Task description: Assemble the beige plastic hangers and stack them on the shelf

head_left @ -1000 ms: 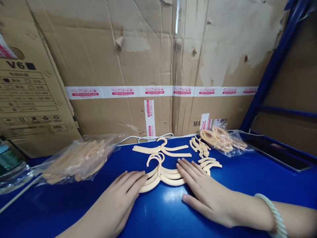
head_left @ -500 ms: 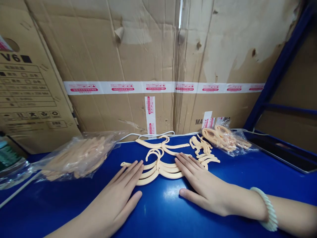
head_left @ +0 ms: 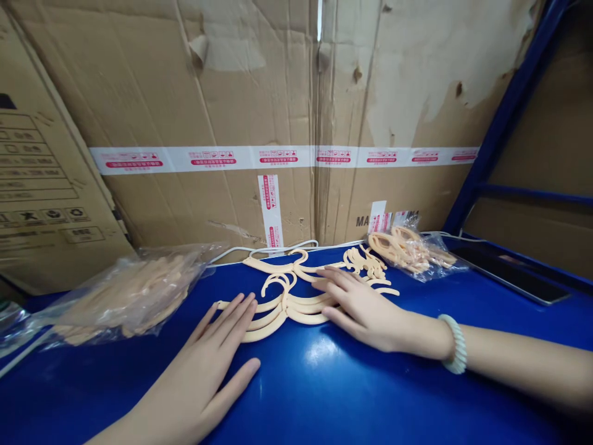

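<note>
Several beige folding clothes hangers (head_left: pixel 266 332) lie spread flat in a nested row on the blue table, their hooks pointing away from me. My left hand (head_left: pixel 208 358) rests flat with fingers stretched across the left arms of this row, thumb apart on the table side. Over the right arms is my right hand (head_left: pixel 370 312), fingers extended, reaching toward the single hanger (head_left: pixel 269 267) behind the row. Its fingertips cover part of both; whether they press on either one I cannot tell. Small loose beige hook pieces (head_left: pixel 364 262) lie beyond the right hand.
A clear plastic bag of beige parts (head_left: pixel 134 293) lies at the left, another bag (head_left: pixel 410 250) at the back right. A dark tablet-like device (head_left: pixel 514 272) sits at the right. Cardboard (head_left: pixel 222 204) stands behind, with a white cable (head_left: pixel 241 249) along its foot.
My right hand has moved up and away from me, toward the rear hanger. The left hand stays on the row's left arms. The whole view has shifted slightly.
</note>
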`<state>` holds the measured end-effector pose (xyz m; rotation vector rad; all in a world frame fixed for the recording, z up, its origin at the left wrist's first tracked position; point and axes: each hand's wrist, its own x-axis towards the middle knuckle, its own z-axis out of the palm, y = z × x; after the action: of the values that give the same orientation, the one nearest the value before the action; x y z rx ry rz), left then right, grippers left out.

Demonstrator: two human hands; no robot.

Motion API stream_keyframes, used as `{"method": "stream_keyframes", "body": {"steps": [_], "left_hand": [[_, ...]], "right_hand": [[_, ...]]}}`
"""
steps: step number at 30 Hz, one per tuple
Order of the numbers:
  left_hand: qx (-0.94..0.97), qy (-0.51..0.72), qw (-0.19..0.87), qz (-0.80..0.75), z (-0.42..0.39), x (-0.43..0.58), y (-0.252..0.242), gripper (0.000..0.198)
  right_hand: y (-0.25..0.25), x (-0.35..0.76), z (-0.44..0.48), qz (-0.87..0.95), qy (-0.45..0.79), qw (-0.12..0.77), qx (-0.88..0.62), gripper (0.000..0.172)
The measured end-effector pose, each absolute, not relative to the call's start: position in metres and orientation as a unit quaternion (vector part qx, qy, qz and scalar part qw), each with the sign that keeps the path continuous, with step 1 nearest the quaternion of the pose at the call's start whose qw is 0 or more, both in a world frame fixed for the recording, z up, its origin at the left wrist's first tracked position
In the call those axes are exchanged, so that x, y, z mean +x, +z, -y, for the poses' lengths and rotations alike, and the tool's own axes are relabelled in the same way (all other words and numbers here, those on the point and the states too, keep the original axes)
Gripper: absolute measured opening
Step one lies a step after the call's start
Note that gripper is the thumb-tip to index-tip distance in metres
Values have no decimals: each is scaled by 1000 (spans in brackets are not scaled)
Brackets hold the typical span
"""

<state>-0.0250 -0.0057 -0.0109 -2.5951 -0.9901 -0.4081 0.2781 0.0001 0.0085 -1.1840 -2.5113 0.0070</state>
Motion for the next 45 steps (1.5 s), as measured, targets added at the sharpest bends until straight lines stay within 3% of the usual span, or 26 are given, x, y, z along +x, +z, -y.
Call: {"method": "stream_keyframes", "body": {"steps": [5,10,16,22,27,32,39,45], "left_hand": [[-912,-209,168,310,18,-14,-2,60],[-913,-261,164,267,26,-8,2,49],[-913,-284,128,265,26,-9,2,48],[-880,-365,138,270,27,-11,2,42],[-830,-433,180,301,26,-12,4,49],[-844,-370,227,315,26,-9,7,51],[-895,-294,44,334,28,-12,-4,34],[-895,-283,-9,345,22,-14,-6,35]], "right_hand": [[14,280,-26,897,8,188,-400,23],[9,283,-51,889,11,189,-418,25],[8,288,-62,840,55,293,-454,27],[19,297,-47,792,69,412,-445,13],[17,297,-4,847,-2,383,-368,17],[6,292,24,884,-21,359,-299,24],[2,284,28,866,5,382,-321,22],[11,285,23,848,86,390,-348,15]]}}
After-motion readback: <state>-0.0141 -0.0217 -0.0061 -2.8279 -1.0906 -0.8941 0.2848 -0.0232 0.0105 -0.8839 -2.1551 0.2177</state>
